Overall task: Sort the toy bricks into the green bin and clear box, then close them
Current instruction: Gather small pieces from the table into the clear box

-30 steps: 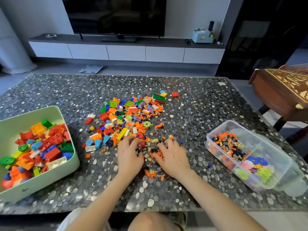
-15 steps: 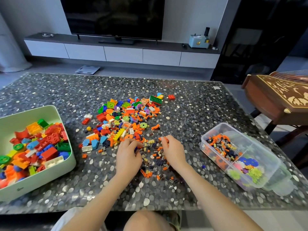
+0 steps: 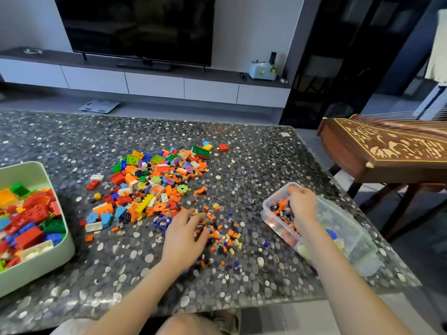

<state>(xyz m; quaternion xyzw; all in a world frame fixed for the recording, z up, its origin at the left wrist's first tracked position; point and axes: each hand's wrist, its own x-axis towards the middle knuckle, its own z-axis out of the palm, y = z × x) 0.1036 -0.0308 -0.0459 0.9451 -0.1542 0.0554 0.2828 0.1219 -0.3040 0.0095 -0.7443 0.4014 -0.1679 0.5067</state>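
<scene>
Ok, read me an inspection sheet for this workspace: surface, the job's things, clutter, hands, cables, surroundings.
Surface: dark pebble-patterned table, glossy.
Job's things: green bin at left, open, holding large bricks; clear box at right, open, small bricks in its far compartment; loose brick pile mid-table.
Clutter: small white scrap near the far edge.
Hands: left hand rests on the pile's near edge, fingers relaxed; right hand over the clear box, fingers curled down, any contents hidden.
Cables: nothing seen.
Surroundings: television on a low cabinet; wooden stringed instrument at right; scale on the floor.
</scene>
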